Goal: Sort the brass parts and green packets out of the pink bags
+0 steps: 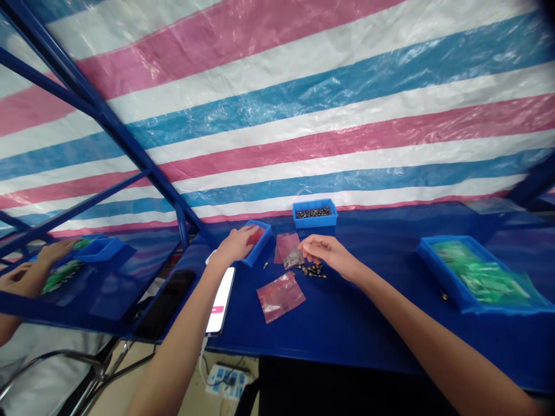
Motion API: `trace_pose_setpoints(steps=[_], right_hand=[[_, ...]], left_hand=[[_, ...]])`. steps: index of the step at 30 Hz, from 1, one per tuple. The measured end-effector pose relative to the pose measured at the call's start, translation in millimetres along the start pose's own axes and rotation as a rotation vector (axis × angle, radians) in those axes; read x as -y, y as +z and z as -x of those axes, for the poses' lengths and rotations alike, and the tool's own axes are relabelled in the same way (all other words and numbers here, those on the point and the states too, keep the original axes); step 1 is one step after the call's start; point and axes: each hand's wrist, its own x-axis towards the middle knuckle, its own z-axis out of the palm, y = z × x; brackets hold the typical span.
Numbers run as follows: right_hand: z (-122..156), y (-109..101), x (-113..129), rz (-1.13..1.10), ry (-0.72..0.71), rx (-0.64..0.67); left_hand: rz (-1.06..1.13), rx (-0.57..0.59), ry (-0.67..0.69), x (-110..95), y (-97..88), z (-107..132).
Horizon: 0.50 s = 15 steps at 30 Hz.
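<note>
My left hand [236,244] reaches into a small blue bin [260,241] that holds pink bags; its fingers lie flat over the contents. My right hand [326,254] pinches a small clear bag [293,257] just above a little heap of small dark metal parts [313,270] on the blue table [347,318]. A pink plastic bag [280,296] lies flat in front of both hands, and another pink bag [286,245] lies behind the clear one. One loose part [265,265] sits beside the small bin.
A blue bin of dark parts [314,213] stands at the back. A blue tray of green bags [477,274] sits at right. A white phone [221,300] and a dark phone [167,303] lie at the table's left edge. Another person's hands [39,263] work at the left bench.
</note>
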Motion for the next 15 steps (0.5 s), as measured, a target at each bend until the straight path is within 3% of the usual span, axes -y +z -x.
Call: trace_pose_setpoints(steps=[2,3,4,6,9,12,15], right_hand=[[1,3,4,-0.009,0.000,0.025],[2,4,5,-0.023,-0.005,0.032],[2,4,6,-0.038,-0.010,0.036],[1,3,6,-0.065,-0.026,0.036],[0,0,3,-0.085,-0.045,0.027],[-1,-2,0,-0.090,-0.047,0.022],[-2,-3,-1,-0.086,-0.040,0.018]], left_hand=[[-0.073,-0.300,-0.173,-26,4.6,25],[-0.083,-0.395,-0.218,-40,8.5,38],[-0.069,-0.418,-0.208,-52,13.6,52],[0.019,-0.330,-0.137,-72,25.8,78],[0.149,-0.131,-0.145,-84,42.8,101],[0.247,-0.022,-0.183,-82,48.3,107],[0.306,0.048,-0.163,-81,42.1,104]])
